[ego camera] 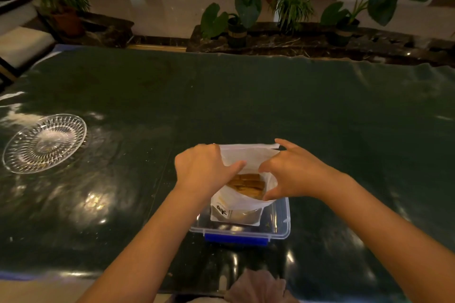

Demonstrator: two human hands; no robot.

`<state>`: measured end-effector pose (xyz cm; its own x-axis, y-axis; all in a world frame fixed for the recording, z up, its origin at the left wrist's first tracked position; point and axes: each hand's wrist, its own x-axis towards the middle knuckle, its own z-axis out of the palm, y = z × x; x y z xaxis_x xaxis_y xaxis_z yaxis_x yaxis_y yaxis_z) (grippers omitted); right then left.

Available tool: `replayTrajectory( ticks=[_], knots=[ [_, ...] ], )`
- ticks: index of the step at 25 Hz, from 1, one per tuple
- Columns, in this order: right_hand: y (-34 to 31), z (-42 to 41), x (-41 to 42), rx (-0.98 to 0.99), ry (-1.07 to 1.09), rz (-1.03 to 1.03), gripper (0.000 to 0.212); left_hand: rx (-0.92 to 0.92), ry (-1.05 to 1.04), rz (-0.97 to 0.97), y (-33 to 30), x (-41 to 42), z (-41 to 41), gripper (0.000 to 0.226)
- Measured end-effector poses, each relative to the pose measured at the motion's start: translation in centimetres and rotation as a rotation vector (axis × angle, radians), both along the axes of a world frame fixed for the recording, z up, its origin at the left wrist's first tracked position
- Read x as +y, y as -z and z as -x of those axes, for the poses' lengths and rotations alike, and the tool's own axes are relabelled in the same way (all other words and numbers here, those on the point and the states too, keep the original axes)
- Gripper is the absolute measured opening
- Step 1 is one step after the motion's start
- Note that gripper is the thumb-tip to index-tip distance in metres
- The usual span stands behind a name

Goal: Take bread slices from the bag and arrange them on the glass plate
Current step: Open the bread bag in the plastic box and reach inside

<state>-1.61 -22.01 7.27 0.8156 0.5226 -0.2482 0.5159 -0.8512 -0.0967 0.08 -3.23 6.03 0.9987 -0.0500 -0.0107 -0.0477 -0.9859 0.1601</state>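
While both hands pull the bag (236, 206) mouth apart, left hand (204, 172) grip grasping its left edge, right hand (293, 172) grip pinching its right edge, bread slices (248, 183) visible inside, glass plate (44, 142) bare, well apart on desk (246, 101).

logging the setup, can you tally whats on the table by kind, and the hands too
glass plate: 1
white bread bag: 1, open, with bread slices inside; their number cannot be told
clear plastic container with a blue latch: 1
hands: 2, left hand and right hand, both holding the bag mouth open
total: 5
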Motion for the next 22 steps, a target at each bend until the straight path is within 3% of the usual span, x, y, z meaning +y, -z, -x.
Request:
replayTrajectory(
  ticks=[5, 10, 17, 20, 22],
  knots=[
    [-0.7, 0.5, -0.5, -0.013, -0.009, 0.031, 0.046, 0.038, -0.009, 0.165, 0.5, 1.0, -0.6, 0.009],
    [-0.8, 1.7, -1.7, -0.033, 0.070, -0.007, 0.050, 0.111, -0.077, 0.497, 1.1, 5.5, 1.5, 0.023],
    [-2.4, 1.0, 2.2, -0.088, 0.077, -0.011, 0.028, 0.097, -0.054, 0.545, 1.8, 4.2, 2.3, 0.021],
    [-2.1, -1.4, 5.4, 0.144, 0.153, -0.249, 0.029, 0.070, -0.056, 0.554, 1.6, 4.0, 2.2, 0.024],
    [0.5, -2.7, 7.3, 0.375, 0.165, -0.203, 0.029, 0.064, -0.051, 0.584, 1.5, 3.9, 2.2, 0.024]
  ],
)
